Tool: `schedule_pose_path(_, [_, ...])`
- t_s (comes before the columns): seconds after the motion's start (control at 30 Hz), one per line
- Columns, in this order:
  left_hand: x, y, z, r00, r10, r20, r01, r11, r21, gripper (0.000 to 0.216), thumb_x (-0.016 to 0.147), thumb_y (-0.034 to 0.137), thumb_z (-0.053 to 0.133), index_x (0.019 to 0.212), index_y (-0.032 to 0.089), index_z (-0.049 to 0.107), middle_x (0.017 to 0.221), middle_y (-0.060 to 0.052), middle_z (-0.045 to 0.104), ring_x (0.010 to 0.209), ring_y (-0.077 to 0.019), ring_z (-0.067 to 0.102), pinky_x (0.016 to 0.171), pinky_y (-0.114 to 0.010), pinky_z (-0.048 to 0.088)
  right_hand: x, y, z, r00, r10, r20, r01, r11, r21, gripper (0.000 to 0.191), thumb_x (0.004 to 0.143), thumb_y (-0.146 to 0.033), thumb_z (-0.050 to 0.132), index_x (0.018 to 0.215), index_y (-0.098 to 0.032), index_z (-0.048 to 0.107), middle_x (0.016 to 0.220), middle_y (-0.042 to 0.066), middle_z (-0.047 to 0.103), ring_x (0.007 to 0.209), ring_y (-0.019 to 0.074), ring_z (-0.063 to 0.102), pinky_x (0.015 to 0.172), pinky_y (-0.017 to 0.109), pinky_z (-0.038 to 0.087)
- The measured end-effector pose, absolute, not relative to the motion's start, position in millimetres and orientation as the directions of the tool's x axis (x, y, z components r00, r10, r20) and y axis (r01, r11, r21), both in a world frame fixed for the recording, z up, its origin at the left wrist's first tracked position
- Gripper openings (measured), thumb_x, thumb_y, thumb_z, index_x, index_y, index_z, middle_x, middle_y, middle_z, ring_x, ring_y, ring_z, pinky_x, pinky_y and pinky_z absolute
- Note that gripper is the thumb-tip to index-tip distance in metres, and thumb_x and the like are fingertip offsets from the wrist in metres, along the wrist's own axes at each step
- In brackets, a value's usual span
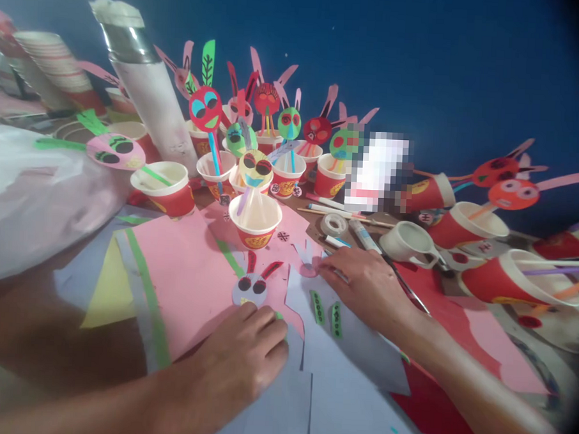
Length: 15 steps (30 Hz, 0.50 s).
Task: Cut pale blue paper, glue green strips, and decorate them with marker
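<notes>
My left hand (252,353) is closed with curled fingers, low over the paper. Its knuckles cover the lower edge of a lilac paper rabbit face (250,290) with red ears and dark eyes. What those fingers hold is hidden; a bit of green shows beside them. My right hand (363,281) reaches in from the right, fingertips brought together at a small lilac paper cutout (307,268) with pointed tips. Below that hand, two green paper strips (317,306) with dark marks lie on a pale blue sheet (354,380).
Red-and-white paper cups (255,220) with paper faces on sticks stand behind my hands. A white thermos (151,96) leans at back left beside a plastic bag (45,200). Tape (334,225), pens and a mug (410,243) are near my right hand. A pixelated patch hides something.
</notes>
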<state>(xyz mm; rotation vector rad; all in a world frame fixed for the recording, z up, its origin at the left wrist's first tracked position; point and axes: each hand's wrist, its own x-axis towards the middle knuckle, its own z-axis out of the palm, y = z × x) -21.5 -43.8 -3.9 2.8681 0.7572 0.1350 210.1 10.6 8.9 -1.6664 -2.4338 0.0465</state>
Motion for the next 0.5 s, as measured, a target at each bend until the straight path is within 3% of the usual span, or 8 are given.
schedule_pose_path(0.23, [-16.1,-39.6,2.3,0.867,0.497,0.022,0.488,-0.859,0.157,0.017,0.073,0.002,0.054,0.082,0.017,0.054,0.084,-0.005,0.055,0.075,-0.0196,0.046,0.067,-0.033,0.038,186.2,27.4,6.6,-0.258,0.959,0.114,0.964,0.264,-0.036,0.030,0.082,-0.044,0.058,0.071,-0.018,0.069,0.072,0.007,0.070,0.070,0.0245,0.064,0.061,0.033,0.037])
schedule_pose_path(0.5, [-14.9,-37.5,-6.9,0.845,0.526,0.095,0.499,-0.839,0.217,0.018,0.076,0.000,0.050,0.078,0.017,0.053,0.083,-0.004,0.053,0.075,-0.0194,0.044,0.067,-0.033,0.035,187.5,35.2,9.3,-0.245,0.969,0.040,0.969,0.246,-0.028,0.017,0.079,-0.024,0.056,0.068,-0.021,0.068,0.067,0.004,0.070,0.064,0.0207,0.063,0.057,0.031,0.035])
